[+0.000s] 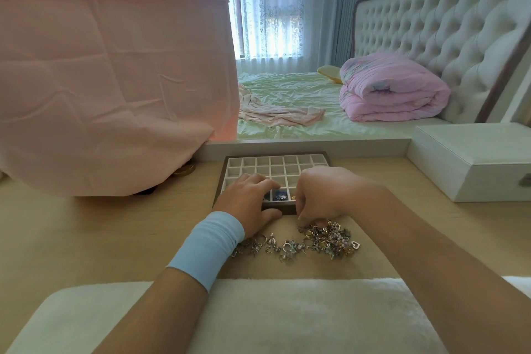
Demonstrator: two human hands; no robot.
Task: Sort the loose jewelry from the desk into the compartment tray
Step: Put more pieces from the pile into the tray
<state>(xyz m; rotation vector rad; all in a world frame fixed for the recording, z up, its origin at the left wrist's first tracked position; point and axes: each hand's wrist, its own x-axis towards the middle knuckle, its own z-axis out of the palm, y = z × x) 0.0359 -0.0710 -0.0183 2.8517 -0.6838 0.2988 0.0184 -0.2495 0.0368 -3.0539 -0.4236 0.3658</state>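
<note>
A pink cloth (pixel 109 72) drapes over something on the far left of the bench (pixel 71 227), hiding what it covers; a gold round object (pixel 185 170) peeks out at its lower edge. A white closed box (pixel 471 161) sits at the far right of the bench. Beyond the bench lies a bed (pixel 293 95) with a folded pink quilt (pixel 390 89) and a tufted headboard (pixel 436 34). A white fluffy cushion (pixel 258 316) spans the near edge.

The compartment tray (pixel 277 165) rests at the middle of the bench, its far rows bare, a blue piece (pixel 279 196) and a small gold piece (pixel 293 197) in near compartments. The left hand (pixel 248 204), a light blue wristband (pixel 207 247) on its wrist, lies flat over the tray's near left corner, fingers spread on the grid and thumb against the near rim, gripping nothing visible. The right hand (pixel 321 195) curls down just near of the tray, its fingers (pixel 304 220) bunched at the far edge of the loose jewelry (pixel 310 241); whether they pinch a piece I cannot tell. The jewelry lies in a strip on the bench between tray and cushion, running from under the left wrist to the right.
</note>
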